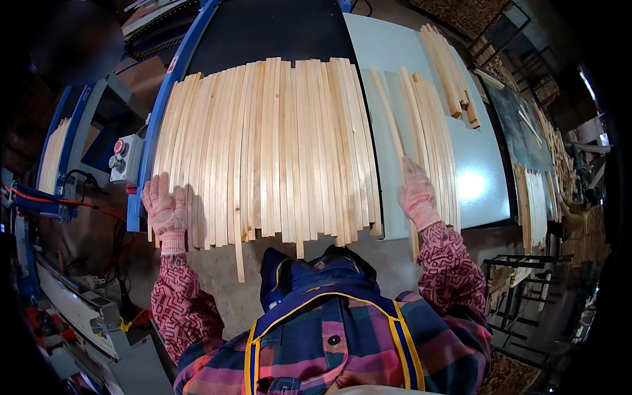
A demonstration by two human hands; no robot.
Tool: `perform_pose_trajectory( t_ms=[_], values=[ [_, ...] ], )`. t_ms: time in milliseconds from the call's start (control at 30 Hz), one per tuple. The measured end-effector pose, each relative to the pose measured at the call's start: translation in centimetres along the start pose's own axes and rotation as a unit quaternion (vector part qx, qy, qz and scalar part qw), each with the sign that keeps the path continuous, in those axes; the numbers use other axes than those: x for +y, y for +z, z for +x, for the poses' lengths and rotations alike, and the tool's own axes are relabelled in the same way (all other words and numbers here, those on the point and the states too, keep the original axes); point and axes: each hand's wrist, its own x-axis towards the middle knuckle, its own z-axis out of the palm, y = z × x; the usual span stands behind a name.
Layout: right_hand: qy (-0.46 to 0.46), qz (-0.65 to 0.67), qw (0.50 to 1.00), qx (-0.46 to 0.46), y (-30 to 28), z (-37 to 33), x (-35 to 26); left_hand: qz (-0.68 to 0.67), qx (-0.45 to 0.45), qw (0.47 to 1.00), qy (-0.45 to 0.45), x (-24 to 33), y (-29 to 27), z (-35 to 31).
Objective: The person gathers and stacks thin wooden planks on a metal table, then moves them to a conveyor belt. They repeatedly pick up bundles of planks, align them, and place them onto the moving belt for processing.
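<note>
While left hand (pixel 164 205) lies spread on wooden strips (pixel 266 151) | right hand (pixel 418 192) grips single strip (pixel 387 113)

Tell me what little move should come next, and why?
Perhaps the left hand, at the left edge of the row of sticks, should nudge the poking-out stick back in line: its near end juts past its neighbours, and the right hand is busy holding another stick.

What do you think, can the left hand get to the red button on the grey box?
Probably yes: the left hand isn't gripping anything and is near the red button. Only the blue rail seems to lie between them.
</note>
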Motion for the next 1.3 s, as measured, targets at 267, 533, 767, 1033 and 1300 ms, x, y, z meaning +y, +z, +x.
perform_pose_trajectory(
  t_ms=[267,533,767,1033,1300],
  values=[
    [0.049,0.227,0.972,0.043,-0.8,2.9,-3.8,-0.013,-0.008,1.000,0.007,0.0,-2.3,0.6],
    [0.001,0.528,0.849,-0.008,2.0,2.8,-2.1,-0.042,-0.043,0.998,0.009,-1.0,-2.1,2.9],
    [0.016,0.261,0.964,-0.049,-2.5,2.2,-2.7,-0.031,0.029,0.983,0.177,9.6,-4.1,6.8],
    [-0.114,0.302,0.946,0.005,1.8,-8.6,1.7,0.048,-0.006,0.986,0.162,7.5,-5.2,2.4],
    [0.020,0.399,0.898,-0.184,0.5,-14.4,-1.2,0.051,-0.014,0.977,0.205,13.8,-5.3,2.7]
  ],
)
